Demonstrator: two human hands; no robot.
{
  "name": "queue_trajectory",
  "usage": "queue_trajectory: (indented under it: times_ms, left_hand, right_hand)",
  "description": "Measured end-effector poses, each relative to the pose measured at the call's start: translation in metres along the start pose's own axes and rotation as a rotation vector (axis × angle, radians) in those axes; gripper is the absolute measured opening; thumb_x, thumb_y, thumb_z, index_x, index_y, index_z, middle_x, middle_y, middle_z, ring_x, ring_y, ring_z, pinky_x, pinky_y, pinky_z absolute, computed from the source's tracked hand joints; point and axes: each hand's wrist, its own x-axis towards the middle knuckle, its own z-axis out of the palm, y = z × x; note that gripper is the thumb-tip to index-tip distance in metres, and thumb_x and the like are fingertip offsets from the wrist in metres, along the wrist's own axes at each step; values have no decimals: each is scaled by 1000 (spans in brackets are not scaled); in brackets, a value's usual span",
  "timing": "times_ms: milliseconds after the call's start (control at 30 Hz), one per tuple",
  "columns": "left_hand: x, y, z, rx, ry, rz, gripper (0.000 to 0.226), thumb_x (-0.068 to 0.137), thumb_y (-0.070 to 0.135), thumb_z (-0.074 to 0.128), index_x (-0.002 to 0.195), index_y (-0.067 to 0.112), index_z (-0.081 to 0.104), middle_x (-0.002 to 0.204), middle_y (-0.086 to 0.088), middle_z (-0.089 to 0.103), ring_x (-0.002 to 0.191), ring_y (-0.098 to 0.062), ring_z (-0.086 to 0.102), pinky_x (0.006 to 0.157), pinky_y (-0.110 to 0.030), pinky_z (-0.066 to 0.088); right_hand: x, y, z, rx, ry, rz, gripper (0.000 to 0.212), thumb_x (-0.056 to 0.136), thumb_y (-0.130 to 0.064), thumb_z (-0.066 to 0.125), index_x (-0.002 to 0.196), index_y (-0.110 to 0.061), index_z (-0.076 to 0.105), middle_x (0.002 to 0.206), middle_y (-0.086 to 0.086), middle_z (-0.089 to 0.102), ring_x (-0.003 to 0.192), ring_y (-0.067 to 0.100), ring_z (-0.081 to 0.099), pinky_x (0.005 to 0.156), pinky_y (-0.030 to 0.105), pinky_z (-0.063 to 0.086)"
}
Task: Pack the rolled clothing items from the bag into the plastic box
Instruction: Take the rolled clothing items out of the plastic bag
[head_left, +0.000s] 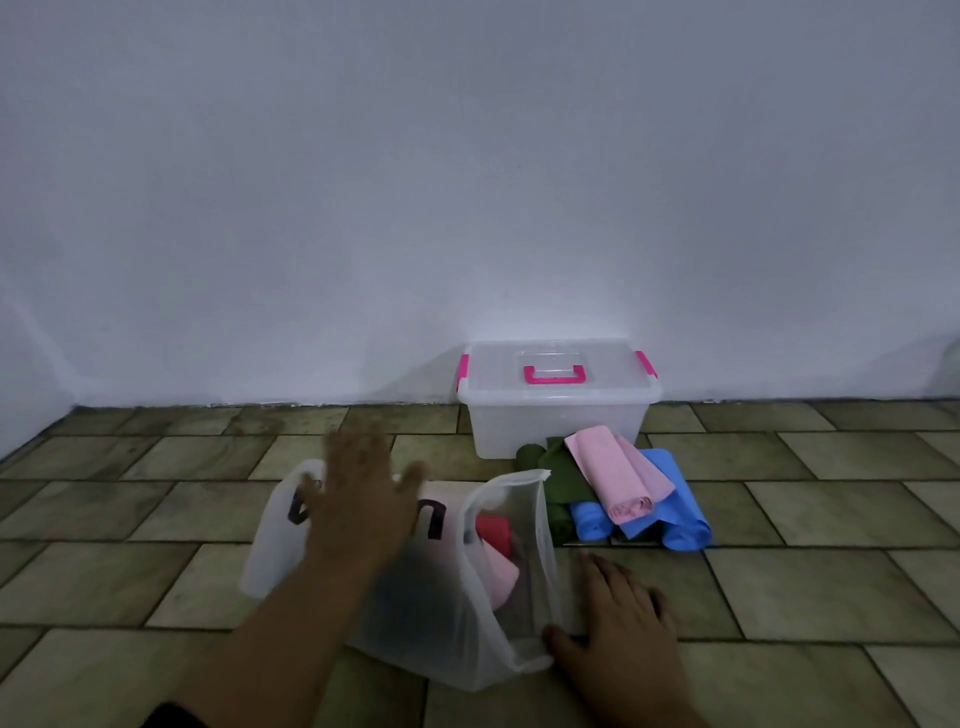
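L hand spread loose over bag, R hand flat on floor, neither gripping anything

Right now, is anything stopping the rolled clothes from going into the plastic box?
Yes: the clear lid sits on the plastic box, covering its opening. The red roll in the bag cannot go in until it comes off.

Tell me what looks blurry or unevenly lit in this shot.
Head view: the left hand is motion-blurred over the bag; the right hand is sharper; light pools on the wall behind the plastic box, dimmer toward the edges.
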Motion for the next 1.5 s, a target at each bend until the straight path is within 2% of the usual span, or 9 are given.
queue_trajectory:
  times_ms: [100, 433, 533, 700, 867, 1067, 1233, 1333, 1500]
  left_hand:
    - [-28, 42, 8, -70, -81, 295, 73, 76, 82, -2, 138, 51, -23, 152, 15, -28, 140, -14, -25, 110, -51, -6]
    - [-24, -22, 60, -115, -345, 126, 62, 91, 63, 25, 146, 47, -1, 160, 6, 10, 143, -19, 19, 113, -46, 23]
    - [-22, -16, 63, -128, -345, 115, 61, 91, 63, 21, 146, 47, -1, 160, 7, 8, 145, -19, 13, 114, -47, 19]
    - [-20, -8, 65, -178, -368, 81, 59, 93, 61, 18, 147, 45, 1, 160, 6, 6, 145, -19, 12, 116, -48, 14]
    - [-23, -14, 63, -214, -360, 50, 65, 88, 67, 10, 148, 43, 2, 160, 8, 6, 145, -16, 12, 117, -48, 15]
    - [-19, -9, 65, -157, -333, 72, 63, 92, 63, 13, 149, 38, 5, 160, 6, 6, 146, -15, 5, 118, -47, 11]
    - [-20, -5, 66, -145, -351, 80, 60, 95, 58, 19, 149, 37, 5, 160, 5, 5, 146, -15, 2, 117, -47, 6]
    - [-21, -8, 65, -156, -367, 80, 61, 94, 60, 22, 149, 38, 7, 160, 6, 6, 146, -15, 3, 118, -48, 8]
    - [-11, -15, 59, -153, -316, 103, 64, 88, 66, 33, 146, 39, 24, 157, 8, 21, 142, -15, 23, 115, -45, 23]
  right_hand:
    - [-1, 2, -1, 23, 6, -14, 94, 69, -75, 41, 149, -33, 13, 156, -10, 20, 143, 12, 15, 116, 46, 9]
    - [3, -16, -16, 216, 243, -196, 66, 70, -51, 68, 131, -40, 43, 135, -16, 41, 118, 1, 38, 98, 16, 32]
    - [17, -47, -26, 340, 55, -340, 51, 73, -47, 66, 120, -44, 48, 107, -25, 47, 97, -5, 48, 75, 7, 36]
    - [39, -65, -26, 492, -212, -262, 48, 76, -24, 68, 117, -39, 49, 107, -10, 60, 88, 8, 63, 75, 29, 58]
    - [35, -36, -52, 529, -24, -281, 36, 70, -18, 72, 83, -46, 54, 84, -15, 62, 75, -7, 59, 54, 10, 45]
    - [42, 42, -104, 835, 435, 2, 36, 71, -4, 75, 83, -34, 59, 80, -4, 66, 73, 21, 63, 56, 33, 49]
    - [68, 51, -87, 605, 545, 235, 31, 72, -20, 76, 93, -25, 55, 82, 4, 63, 70, 24, 60, 64, 35, 49]
    - [75, 44, -78, 442, 418, 190, 37, 73, -28, 76, 104, -18, 58, 78, 0, 59, 64, 17, 56, 53, 25, 36]
    - [66, 8, -77, 118, 594, -62, 41, 70, -42, 72, 106, -28, 57, 102, -1, 55, 90, 16, 51, 75, 30, 45]
